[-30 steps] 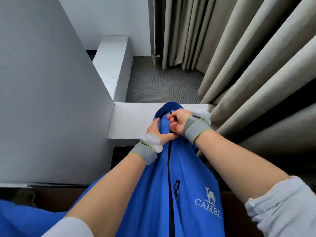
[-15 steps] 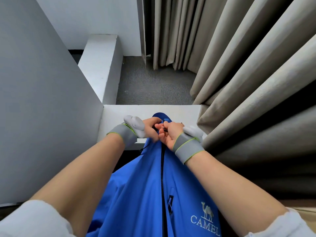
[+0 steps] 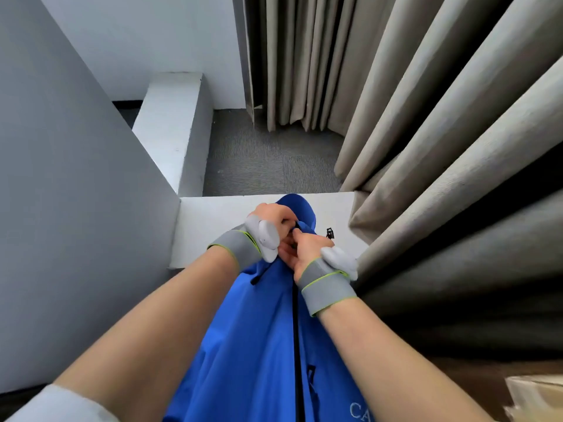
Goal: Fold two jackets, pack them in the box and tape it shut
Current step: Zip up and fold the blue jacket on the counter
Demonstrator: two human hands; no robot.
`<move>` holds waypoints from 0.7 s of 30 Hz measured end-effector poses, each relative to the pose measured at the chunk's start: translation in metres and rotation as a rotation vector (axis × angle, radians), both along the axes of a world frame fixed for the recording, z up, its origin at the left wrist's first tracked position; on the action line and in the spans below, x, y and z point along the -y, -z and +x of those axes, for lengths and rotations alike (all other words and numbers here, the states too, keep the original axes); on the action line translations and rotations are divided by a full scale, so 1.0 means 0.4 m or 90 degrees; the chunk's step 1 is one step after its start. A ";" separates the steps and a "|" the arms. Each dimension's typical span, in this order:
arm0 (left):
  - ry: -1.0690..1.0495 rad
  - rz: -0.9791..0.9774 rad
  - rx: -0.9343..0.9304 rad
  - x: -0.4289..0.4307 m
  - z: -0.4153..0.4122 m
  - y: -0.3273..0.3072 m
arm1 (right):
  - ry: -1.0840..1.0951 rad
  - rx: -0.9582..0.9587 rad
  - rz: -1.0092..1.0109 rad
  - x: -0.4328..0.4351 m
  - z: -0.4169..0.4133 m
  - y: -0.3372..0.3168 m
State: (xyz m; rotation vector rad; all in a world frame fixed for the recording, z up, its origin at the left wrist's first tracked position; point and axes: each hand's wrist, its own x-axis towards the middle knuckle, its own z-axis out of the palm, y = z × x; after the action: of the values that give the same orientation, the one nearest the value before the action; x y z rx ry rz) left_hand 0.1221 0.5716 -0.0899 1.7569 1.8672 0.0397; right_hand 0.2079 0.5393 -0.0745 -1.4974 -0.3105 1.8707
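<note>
Since the left hand (image 3: 270,217) has risen to 11 o'clock of the right hand (image 3: 304,248), both gripping the blue jacket (image 3: 259,345) at its top, we judge zipping finished; it hangs toward 6 o'clock, unfolded.

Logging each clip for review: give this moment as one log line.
left grip: holds blue jacket collar | right grip: pinches at zipper top | fold: not started

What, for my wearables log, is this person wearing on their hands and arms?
No gloves on the left hand or right hand. The left wristband and right wristband are grey with yellow-green edging, each carrying a white rounded pod. A light grey sleeve shows on the left upper arm.
</note>
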 end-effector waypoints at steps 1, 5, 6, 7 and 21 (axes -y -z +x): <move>-0.016 -0.010 0.034 -0.001 -0.003 -0.007 | -0.033 0.015 0.006 -0.009 -0.001 -0.008; -0.094 -0.016 0.176 -0.009 -0.015 -0.044 | -0.109 0.056 0.043 -0.043 -0.009 -0.032; -0.122 -0.020 0.203 -0.012 -0.017 -0.042 | -0.111 0.066 0.052 -0.047 -0.012 -0.032; -0.163 -0.033 0.226 -0.014 -0.017 -0.038 | -0.114 0.074 0.059 -0.045 -0.013 -0.035; -0.176 -0.111 0.069 -0.013 -0.005 -0.026 | 0.095 -0.010 0.061 0.015 0.014 -0.001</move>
State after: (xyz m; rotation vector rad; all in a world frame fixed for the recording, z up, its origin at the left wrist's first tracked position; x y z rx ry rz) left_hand 0.1199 0.5768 -0.0793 1.3470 1.9571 0.0732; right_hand 0.2135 0.5333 -0.0742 -1.4022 -0.2695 1.7261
